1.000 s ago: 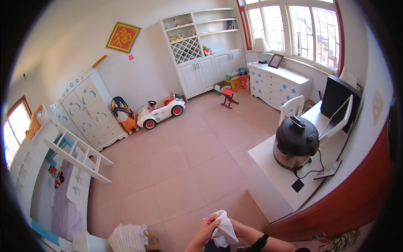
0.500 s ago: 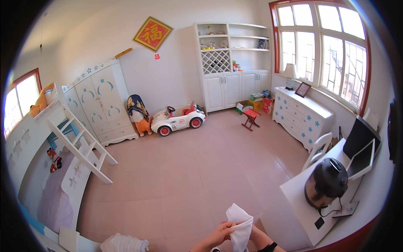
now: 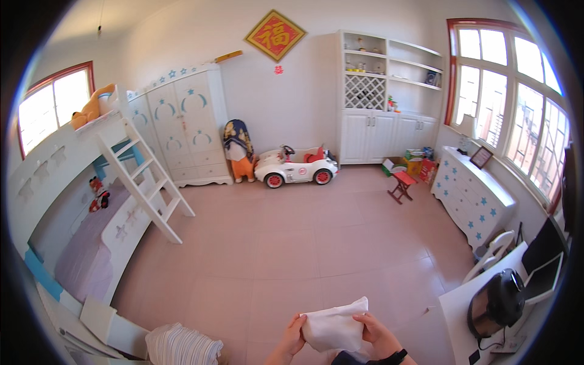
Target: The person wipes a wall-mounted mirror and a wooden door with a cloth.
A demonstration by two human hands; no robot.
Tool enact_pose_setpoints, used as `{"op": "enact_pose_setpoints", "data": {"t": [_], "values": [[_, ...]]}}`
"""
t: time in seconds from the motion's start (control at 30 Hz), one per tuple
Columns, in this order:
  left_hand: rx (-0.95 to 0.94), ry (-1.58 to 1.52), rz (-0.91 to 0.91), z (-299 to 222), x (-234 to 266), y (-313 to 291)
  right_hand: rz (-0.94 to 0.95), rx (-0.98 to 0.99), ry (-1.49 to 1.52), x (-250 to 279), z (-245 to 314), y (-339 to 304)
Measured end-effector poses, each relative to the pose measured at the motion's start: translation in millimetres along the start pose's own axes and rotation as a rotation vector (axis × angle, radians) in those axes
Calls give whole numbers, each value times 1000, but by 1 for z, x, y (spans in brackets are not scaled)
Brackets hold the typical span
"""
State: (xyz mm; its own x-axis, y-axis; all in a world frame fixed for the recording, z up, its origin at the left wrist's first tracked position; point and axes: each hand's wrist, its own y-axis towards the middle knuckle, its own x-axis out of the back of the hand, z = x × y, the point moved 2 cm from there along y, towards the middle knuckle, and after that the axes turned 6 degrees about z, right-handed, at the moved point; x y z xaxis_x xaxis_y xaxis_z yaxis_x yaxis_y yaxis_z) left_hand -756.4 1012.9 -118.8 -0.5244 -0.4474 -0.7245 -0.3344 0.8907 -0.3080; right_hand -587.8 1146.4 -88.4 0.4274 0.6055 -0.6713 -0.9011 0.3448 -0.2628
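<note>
A white cloth [image 3: 336, 326], folded or bunched, is stretched between my two hands at the lower middle of the view. My left hand [image 3: 295, 333] grips its left edge, thumb on top. On the right edge, my right hand [image 3: 375, 331] pinches the fabric, a dark band round that wrist. One corner of the cloth sticks up near the right hand. Below it, more pale fabric and something dark show in part; I cannot make out what they are.
Striped fabric [image 3: 182, 345] lies at the lower left beside a white bunk bed with a ladder [image 3: 149, 182]. On the right, a white desk [image 3: 453, 316] bears a dark electric pot [image 3: 496, 304]. Farther off stand a toy car [image 3: 297, 170], a red folding stool [image 3: 399, 185] and a dresser [image 3: 471, 198].
My hands have moved apart, and the cloth between them is now spread wide instead of hanging upright and narrow. The view has turned left, shifting the room rightward.
</note>
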Motion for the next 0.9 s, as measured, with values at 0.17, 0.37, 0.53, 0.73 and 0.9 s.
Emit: {"op": "enact_pose_setpoints", "data": {"t": [0.17,0.37,0.53,0.73,0.9], "values": [[-192,82,-85,-43,34,-8,-46,-99,-135,-34,-3,59],[-275,1001,-33,-83,59,-10,123,-275,-526,-66,-13,136],[-29,1080,-82,-125,50,3,388,-403,-640,-97,-9,213],[-165,973,-346,-187,79,42,445,-369,-107,-104,5,323],[-315,514,-156,-249,60,76,557,-512,-418,-70,16,403]]}}
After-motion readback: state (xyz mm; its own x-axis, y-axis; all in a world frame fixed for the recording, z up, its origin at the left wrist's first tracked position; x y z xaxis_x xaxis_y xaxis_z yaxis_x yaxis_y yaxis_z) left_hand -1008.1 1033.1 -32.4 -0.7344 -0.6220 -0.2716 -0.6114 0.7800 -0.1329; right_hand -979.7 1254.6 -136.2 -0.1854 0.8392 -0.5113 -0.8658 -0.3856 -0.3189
